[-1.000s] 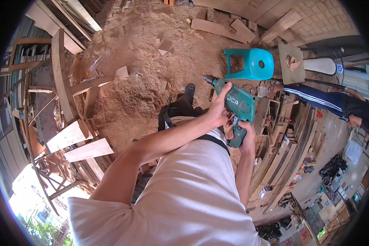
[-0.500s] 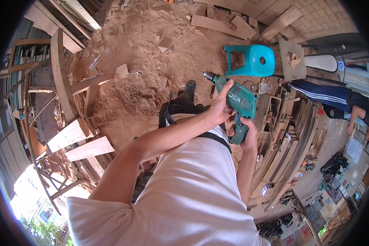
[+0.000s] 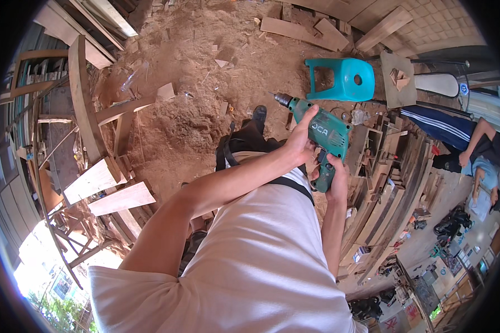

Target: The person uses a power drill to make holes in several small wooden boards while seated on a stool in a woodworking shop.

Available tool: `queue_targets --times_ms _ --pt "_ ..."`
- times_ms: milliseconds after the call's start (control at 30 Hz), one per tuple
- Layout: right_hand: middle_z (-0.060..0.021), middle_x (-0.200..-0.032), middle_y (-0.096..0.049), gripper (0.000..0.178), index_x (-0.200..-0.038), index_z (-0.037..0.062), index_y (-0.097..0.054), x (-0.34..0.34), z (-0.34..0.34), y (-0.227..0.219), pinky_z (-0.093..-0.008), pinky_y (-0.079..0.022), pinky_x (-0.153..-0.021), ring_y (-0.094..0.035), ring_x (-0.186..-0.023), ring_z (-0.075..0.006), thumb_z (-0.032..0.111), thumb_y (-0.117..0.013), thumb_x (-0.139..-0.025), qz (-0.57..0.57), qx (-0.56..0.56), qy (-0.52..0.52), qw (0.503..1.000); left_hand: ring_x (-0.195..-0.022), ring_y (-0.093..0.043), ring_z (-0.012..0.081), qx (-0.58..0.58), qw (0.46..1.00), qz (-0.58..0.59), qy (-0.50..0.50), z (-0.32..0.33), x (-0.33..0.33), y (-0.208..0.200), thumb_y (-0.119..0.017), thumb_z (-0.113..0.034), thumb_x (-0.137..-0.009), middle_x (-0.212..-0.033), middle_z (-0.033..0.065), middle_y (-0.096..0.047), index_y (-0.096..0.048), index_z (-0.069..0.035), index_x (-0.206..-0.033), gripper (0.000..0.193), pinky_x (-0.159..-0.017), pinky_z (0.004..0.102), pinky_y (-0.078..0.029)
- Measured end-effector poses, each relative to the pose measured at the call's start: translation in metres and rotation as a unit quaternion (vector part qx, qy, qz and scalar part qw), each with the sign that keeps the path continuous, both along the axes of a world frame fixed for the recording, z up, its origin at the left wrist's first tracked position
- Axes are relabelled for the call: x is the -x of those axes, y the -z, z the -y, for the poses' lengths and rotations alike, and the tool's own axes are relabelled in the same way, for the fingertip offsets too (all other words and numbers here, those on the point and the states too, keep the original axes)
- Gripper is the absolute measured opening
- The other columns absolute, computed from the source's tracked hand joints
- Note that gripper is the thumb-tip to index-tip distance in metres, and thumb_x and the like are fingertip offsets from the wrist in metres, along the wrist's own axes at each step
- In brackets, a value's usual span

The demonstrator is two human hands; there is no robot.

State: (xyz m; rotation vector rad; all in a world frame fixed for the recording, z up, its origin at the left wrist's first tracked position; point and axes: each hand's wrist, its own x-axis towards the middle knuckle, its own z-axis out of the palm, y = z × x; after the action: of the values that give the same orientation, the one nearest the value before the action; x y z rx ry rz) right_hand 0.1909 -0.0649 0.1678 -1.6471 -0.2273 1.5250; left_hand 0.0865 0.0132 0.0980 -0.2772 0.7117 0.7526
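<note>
Both my hands are closed around a green power drill (image 3: pixel 334 135) held in front of my waist. My left hand (image 3: pixel 300 145) grips the front of its body, thumb along the top behind the black chuck (image 3: pixel 284 99). A thin bit seems to stick out of the chuck, pointing up and left over the floor. The handle sits in my right hand (image 3: pixel 338 175), with fingers around it near the trigger. Part of the handle is hidden by those fingers.
A turquoise plastic stool (image 3: pixel 354 80) lies beyond the drill. Long timber pieces (image 3: pixel 386 208) are stacked to my right. Wooden frames and cut boards (image 3: pixel 122 200) stand at left. Wood scraps litter the dirt floor (image 3: pixel 178 122). A person in striped trousers (image 3: pixel 439 125) is at far right.
The drill and both hands stay almost in place, shifting very slightly. At far right the person has moved, and more of the arms and a light blue garment shows.
</note>
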Motion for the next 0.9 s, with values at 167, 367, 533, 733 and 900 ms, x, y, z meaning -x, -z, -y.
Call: queue_targets --times_ms 167,367,533,733,900 --pt "-0.0133 -0.075 -0.063 0.028 -0.096 -0.0061 -0.060 0.001 0.000 -0.001 -0.0336 -0.051 -0.049 -0.061 -0.052 -0.0210 0.019 -0.067 -0.085 0.052 0.017 -0.013 0.998 -0.095 -0.058 0.0134 0.007 1.000 -0.005 -0.020 0.000 0.000 0.001 -0.072 -0.049 -0.086 -0.099 -0.0036 -0.063 -0.060 -0.018 -0.109 0.040 -0.088 0.0337 -0.045" --pt "-0.0101 -0.084 -0.068 0.027 -0.104 -0.0038 -0.062 -0.002 0.007 0.014 -0.0314 -0.055 -0.055 -0.065 -0.063 -0.0169 0.000 -0.072 -0.079 0.138 0.004 -0.050 0.989 -0.102 -0.057 0.0163 -0.038 0.998 -0.039 -0.035 0.001 -0.003 -0.017 -0.067 -0.050 -0.089 -0.102 0.0002 -0.063 -0.059 -0.015 -0.110 0.042 -0.093 0.0350 -0.042" --pt "-0.0068 -0.089 -0.068 0.032 -0.107 -0.0005 -0.062 0.006 0.004 0.017 -0.0301 -0.059 -0.064 -0.067 -0.074 -0.0151 -0.007 -0.072 -0.077 0.195 -0.054 -0.031 0.979 -0.104 -0.057 0.0158 -0.047 0.998 -0.029 -0.043 0.003 0.000 -0.015 -0.068 -0.049 -0.089 -0.106 0.0003 -0.063 -0.058 -0.014 -0.113 0.043 -0.094 0.0349 -0.041" --pt "-0.0070 -0.088 -0.068 0.033 -0.108 -0.0008 -0.061 0.006 0.004 0.021 -0.0307 -0.058 -0.062 -0.067 -0.074 -0.0156 -0.006 -0.072 -0.077 0.187 -0.057 -0.015 0.981 -0.108 -0.055 0.0168 -0.041 0.998 -0.032 -0.042 0.004 -0.001 -0.015 -0.068 -0.050 -0.088 -0.108 0.0013 -0.062 -0.057 -0.014 -0.115 0.046 -0.098 0.0359 -0.039" --pt "-0.0086 -0.085 -0.068 0.029 -0.105 -0.0013 -0.060 0.005 0.000 0.015 -0.0298 -0.053 -0.056 -0.064 -0.065 -0.0151 -0.003 -0.072 -0.079 0.168 -0.022 -0.009 0.986 -0.107 -0.056 0.0174 -0.028 0.998 -0.041 -0.037 0.004 -0.001 -0.015 -0.069 -0.050 -0.088 -0.107 0.0012 -0.063 -0.058 -0.014 -0.114 0.046 -0.098 0.0359 -0.039"
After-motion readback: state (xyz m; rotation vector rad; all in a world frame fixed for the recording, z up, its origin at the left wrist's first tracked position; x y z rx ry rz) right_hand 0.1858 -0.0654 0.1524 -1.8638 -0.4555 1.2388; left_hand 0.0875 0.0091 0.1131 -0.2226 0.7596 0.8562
